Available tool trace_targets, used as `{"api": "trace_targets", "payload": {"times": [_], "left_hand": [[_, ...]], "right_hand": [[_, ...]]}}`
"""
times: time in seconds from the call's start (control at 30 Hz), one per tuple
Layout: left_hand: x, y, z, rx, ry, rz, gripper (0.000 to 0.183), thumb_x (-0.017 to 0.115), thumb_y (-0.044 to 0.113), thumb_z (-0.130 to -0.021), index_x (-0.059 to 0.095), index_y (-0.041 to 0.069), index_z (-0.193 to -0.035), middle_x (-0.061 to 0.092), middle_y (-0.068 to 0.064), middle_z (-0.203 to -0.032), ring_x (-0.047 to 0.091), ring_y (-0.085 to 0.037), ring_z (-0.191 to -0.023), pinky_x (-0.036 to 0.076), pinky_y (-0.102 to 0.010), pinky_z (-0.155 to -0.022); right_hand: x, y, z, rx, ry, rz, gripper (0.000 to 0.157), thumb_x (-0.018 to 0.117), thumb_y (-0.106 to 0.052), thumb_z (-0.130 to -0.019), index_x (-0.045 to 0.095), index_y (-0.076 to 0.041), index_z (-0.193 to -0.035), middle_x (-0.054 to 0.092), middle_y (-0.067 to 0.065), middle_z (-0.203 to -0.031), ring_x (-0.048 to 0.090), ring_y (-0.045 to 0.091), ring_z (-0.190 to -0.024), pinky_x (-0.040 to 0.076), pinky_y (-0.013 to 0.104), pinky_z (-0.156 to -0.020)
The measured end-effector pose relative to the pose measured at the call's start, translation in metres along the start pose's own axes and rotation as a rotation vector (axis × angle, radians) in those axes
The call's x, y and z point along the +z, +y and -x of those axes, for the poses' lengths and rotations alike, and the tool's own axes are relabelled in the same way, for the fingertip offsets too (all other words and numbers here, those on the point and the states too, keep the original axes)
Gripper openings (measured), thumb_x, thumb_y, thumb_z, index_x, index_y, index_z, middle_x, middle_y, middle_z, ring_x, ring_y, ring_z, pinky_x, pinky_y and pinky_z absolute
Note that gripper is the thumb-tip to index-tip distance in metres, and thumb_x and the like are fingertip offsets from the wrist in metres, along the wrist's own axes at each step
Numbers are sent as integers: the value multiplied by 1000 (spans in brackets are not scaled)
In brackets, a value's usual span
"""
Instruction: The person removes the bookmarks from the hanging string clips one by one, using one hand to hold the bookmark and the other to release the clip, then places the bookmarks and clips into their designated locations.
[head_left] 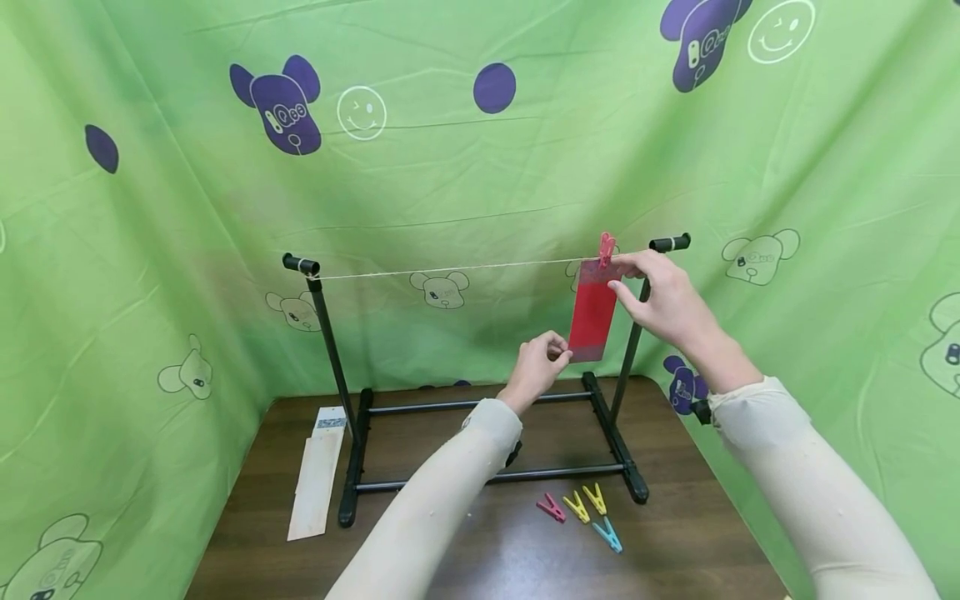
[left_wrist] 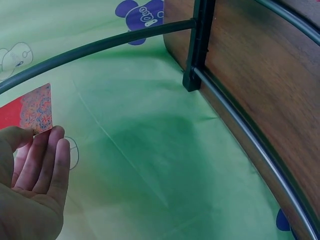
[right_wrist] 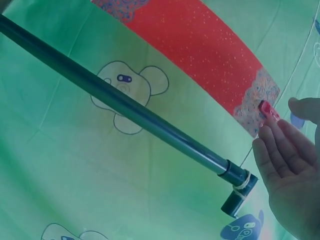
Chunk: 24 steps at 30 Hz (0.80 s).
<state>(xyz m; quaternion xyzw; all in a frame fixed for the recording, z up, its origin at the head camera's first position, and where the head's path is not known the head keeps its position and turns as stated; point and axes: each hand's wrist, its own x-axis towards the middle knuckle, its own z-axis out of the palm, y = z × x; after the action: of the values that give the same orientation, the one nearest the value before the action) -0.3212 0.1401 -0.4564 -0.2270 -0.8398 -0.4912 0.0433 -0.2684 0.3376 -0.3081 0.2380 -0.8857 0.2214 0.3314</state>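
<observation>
A red paper strip (head_left: 593, 312) with patterned ends hangs from a thin string (head_left: 450, 267) near its right end. A pink clothespin (head_left: 606, 249) clips its top edge to the string. My left hand (head_left: 536, 367) pinches the strip's lower left corner; in the left wrist view thumb and fingers meet at the patterned end (left_wrist: 37, 110). At the top right corner is my right hand (head_left: 667, 296), thumb apart from the fingers. The right wrist view has those fingers (right_wrist: 280, 155) fairly straight beside the clothespin (right_wrist: 269, 110); whether they touch the paper I cannot tell.
A black frame (head_left: 333, 358) holds the string between two posts. Pale paper strips (head_left: 315, 483) lie on the wooden table (head_left: 247, 500) at left. Near the front lie a pink clothespin (head_left: 551, 507), yellow clothespins (head_left: 577, 507) and a blue clothespin (head_left: 608, 535). Green cloth surrounds the table.
</observation>
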Motion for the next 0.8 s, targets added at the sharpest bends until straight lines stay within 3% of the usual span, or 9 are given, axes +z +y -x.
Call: {"api": "trace_targets", "payload": {"times": [0.37, 0.63, 0.8], "left_hand": [[0, -2, 1, -4, -8, 7, 5, 74, 18, -104, 72, 13, -104, 80, 1, -100, 69, -5, -88, 53, -20, -75], [2, -4, 2, 1, -6, 21, 7, 74, 19, -104, 72, 12, -105, 80, 2, -100, 69, -4, -88, 54, -20, -74], [2, -4, 3, -1, -7, 24, 6, 74, 18, -104, 72, 13, -104, 79, 2, -98, 68, -4, -85, 53, -19, -73]], "right_hand": [[-8, 6, -14, -9, 84, 2, 36, 76, 6, -94, 66, 11, -128, 69, 25, -112, 65, 38, -102, 52, 47, -92], [-9, 7, -24, 8, 69, -7, 39, 76, 1, -96, 64, 10, -132, 68, 27, -120, 64, 42, -110, 52, 58, -98], [-9, 8, -29, 52, 15, -8, 45, 75, -5, -99, 61, 10, -139, 65, 29, -130, 62, 45, -120, 49, 63, -106]]}}
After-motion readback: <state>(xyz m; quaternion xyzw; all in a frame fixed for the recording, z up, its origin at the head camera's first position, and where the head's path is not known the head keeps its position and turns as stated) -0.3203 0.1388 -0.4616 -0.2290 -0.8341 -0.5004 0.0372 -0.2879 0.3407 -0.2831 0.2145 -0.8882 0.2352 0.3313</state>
